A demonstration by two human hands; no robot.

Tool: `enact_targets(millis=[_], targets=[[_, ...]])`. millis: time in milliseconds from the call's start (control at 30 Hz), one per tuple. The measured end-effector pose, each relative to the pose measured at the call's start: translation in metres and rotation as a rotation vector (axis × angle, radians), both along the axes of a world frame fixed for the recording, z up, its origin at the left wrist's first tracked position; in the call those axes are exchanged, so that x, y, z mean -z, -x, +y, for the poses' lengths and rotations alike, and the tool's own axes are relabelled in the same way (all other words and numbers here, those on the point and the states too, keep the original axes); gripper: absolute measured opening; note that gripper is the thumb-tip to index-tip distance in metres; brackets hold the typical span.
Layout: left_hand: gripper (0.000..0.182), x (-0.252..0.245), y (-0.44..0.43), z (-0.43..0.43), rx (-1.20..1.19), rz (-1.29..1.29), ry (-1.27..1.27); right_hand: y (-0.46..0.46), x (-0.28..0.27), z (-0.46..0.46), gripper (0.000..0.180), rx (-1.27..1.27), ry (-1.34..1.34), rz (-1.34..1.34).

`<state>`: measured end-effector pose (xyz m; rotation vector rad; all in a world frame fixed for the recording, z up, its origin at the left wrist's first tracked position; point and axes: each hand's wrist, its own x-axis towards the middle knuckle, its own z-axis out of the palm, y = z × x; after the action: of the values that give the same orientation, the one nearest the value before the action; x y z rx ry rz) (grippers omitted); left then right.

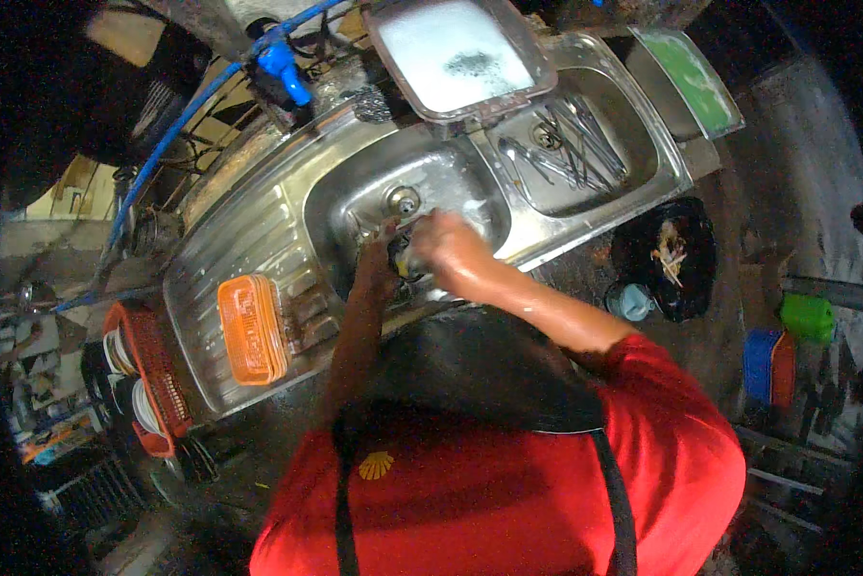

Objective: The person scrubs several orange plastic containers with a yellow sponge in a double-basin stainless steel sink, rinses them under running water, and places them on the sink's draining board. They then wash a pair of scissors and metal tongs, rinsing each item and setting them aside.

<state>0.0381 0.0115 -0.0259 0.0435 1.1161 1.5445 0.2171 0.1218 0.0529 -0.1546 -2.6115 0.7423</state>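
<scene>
Both hands work close together over the near part of the left stainless steel sink basin (467,180). My left hand (378,248) is at the left side of a small dark item with a yellow patch (401,261) and appears to grip it. My right hand (452,248) is blurred, curled, and right beside that item; whether it holds something is hidden. Beyond the hands lies the basin's round drain (403,202). Several metal utensils (575,144), perhaps cutlery or tongs, lie in the right basin (640,115).
A brown-rimmed tub of foamy water (431,43) stands behind the basins. Stacked orange plastic baskets (250,330) rest on the drainboard (259,237). A red crate with plates (154,381) is at left. At right are a black bag with scraps (694,252) and a blue tap (280,65) stands behind.
</scene>
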Motion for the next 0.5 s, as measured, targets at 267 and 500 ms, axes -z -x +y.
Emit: enact_targets(millis=[267, 500], targets=[[0.031, 0.002, 0.037, 0.024, 0.147, 1.034, 0.051, -0.044, -0.011, 0.086, 0.038, 0.033, 0.567, -0.015], [0.027, 0.098, -0.097, 0.230, 0.640, 1.245, -0.323, -0.109, -0.048, 0.121, 0.027, 0.209, 0.759, 0.309]])
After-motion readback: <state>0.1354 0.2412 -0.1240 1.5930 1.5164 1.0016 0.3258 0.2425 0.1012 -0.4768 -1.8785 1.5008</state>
